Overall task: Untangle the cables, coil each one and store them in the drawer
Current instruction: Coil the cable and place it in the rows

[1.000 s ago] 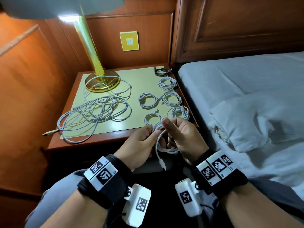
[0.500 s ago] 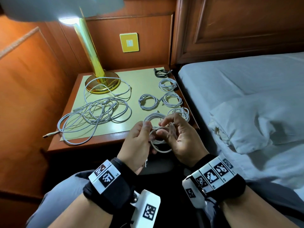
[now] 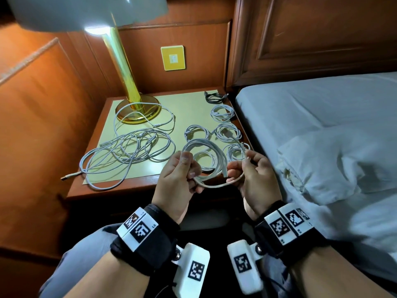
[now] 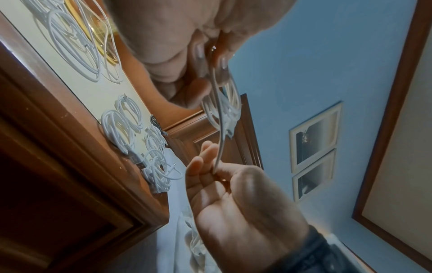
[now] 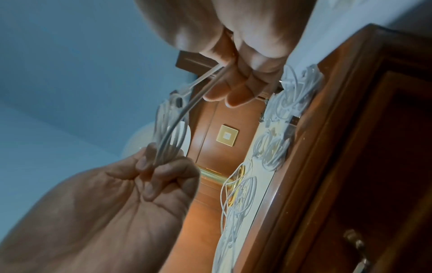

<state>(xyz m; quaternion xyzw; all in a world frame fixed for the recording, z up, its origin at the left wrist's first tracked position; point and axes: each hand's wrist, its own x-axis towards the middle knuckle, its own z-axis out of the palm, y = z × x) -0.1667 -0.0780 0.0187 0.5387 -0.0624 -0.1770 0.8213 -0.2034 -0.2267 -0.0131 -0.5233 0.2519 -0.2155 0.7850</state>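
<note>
White cable [image 3: 206, 155]: coiled in loops, held in the air above the nightstand's [image 3: 120, 190] front edge.
Left hand [image 3: 176, 181]: fingers pinch the coil.
Right hand [image 3: 255, 177]: fingers pinch the cable's free end.
Tangled cables [image 3: 129, 151]: on the nightstand, left.
Coiled cables [image 3: 223, 123]: on the nightstand, right.

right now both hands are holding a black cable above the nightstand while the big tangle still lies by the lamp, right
Not quite: the cable held by the left hand and right hand is white, as the head view shows. The rest holds: the big tangle lies by the lamp on the nightstand.
</note>
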